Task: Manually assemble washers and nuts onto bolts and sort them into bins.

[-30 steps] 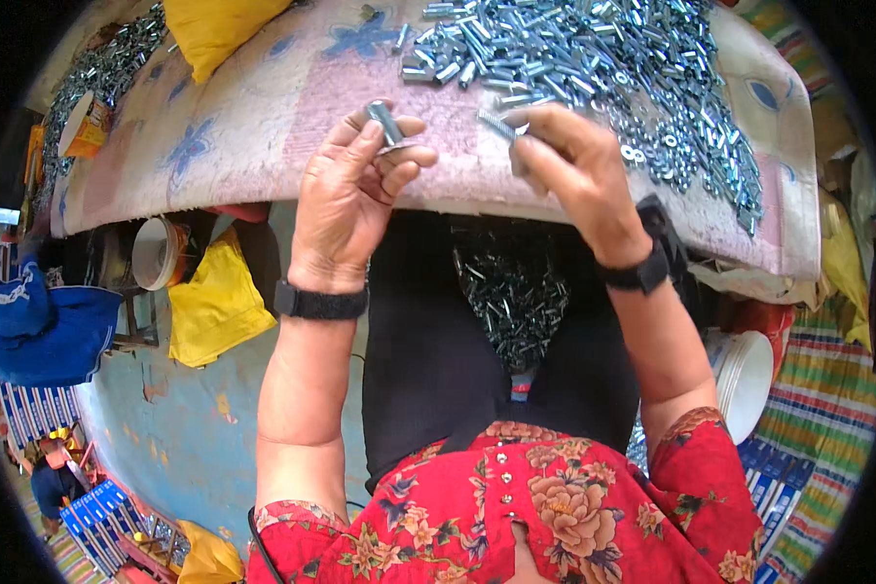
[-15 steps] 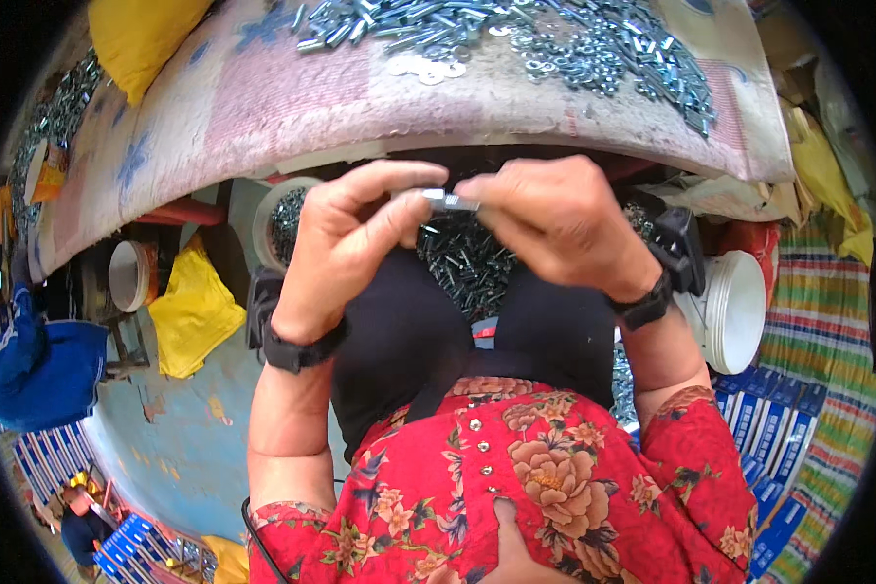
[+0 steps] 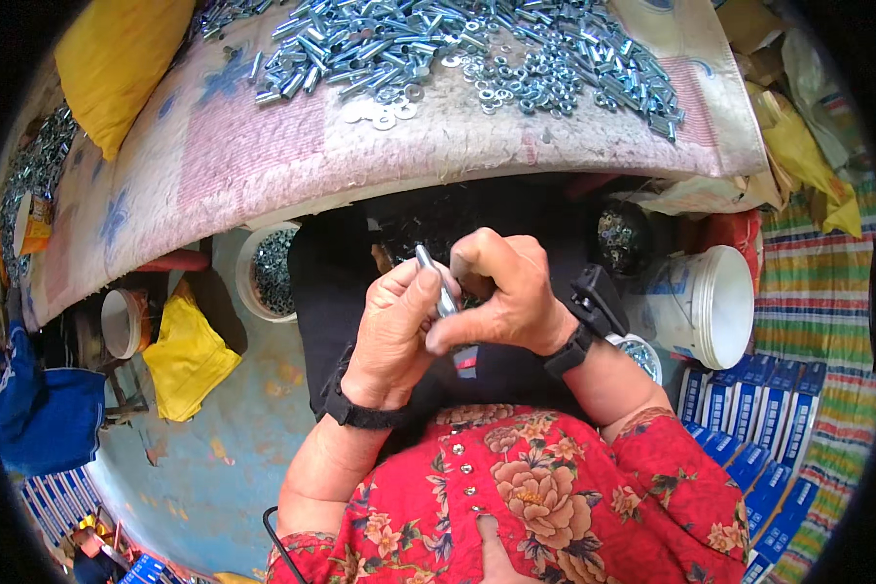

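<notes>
Cluttered work corner: a cloth-covered bench [image 3: 263, 156] strewn with loose bolts [image 3: 360, 49], washers [image 3: 384, 112] and nuts [image 3: 555, 83]; yellow cushion [image 3: 117, 58] at the far left, white buckets [image 3: 706, 307] and blue boxes [image 3: 749, 409] at right.

Over the lap, a single bolt [image 3: 436, 282] pinched in the left hand [image 3: 394, 336], grip closed around its shank. Right hand [image 3: 501, 292] touching the same bolt, fingertips closed at its lower end; too small to tell what sits there. Judged mid-way: one piece in hand, a large heap on the bench untouched.

Against half a second ago: bolt turned from level to near upright, hands lower over the lap, bench farther up the view.
</notes>
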Demonstrator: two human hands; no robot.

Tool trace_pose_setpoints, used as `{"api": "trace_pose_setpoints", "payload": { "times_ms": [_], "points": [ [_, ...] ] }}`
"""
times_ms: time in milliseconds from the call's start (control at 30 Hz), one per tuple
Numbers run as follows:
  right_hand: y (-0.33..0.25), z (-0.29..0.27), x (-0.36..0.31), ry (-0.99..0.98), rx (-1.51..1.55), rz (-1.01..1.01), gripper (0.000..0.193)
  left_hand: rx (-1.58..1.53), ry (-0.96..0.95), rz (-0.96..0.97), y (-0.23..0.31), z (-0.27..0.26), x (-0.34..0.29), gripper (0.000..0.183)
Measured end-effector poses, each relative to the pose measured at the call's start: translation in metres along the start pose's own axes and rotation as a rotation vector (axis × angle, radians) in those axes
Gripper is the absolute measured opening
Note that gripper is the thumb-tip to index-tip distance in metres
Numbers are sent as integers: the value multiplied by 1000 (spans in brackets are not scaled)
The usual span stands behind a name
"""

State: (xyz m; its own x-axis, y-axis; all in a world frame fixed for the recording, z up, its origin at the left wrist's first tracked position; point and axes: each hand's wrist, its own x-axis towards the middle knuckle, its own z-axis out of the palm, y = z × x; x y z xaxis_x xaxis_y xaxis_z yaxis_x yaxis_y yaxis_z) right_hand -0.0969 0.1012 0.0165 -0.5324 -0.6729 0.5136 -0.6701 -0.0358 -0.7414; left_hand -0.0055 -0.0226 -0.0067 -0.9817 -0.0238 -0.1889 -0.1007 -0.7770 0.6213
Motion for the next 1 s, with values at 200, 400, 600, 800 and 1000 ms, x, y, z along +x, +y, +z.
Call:
{"api": "trace_pose_setpoints", "payload": {
  "times_ms": [200,400,600,800,1000],
  "points": [
    [57,-18,39,230,-256,110,9,53,124,-49,1,-16,9,26],
    [122,-10,108,25,-553,-26,16,106,167,-119,3,-28,9,34],
    [133,0,118,60,-774,-76,11,181,234,-99,9,-34,7,36],
    [80,-4,71,116,-388,-288,8,208,162,-52,18,-30,21,30],
    [45,-5,23,88,-237,-312,22,246,94,-50,9,-13,27,21]
  ]
}}
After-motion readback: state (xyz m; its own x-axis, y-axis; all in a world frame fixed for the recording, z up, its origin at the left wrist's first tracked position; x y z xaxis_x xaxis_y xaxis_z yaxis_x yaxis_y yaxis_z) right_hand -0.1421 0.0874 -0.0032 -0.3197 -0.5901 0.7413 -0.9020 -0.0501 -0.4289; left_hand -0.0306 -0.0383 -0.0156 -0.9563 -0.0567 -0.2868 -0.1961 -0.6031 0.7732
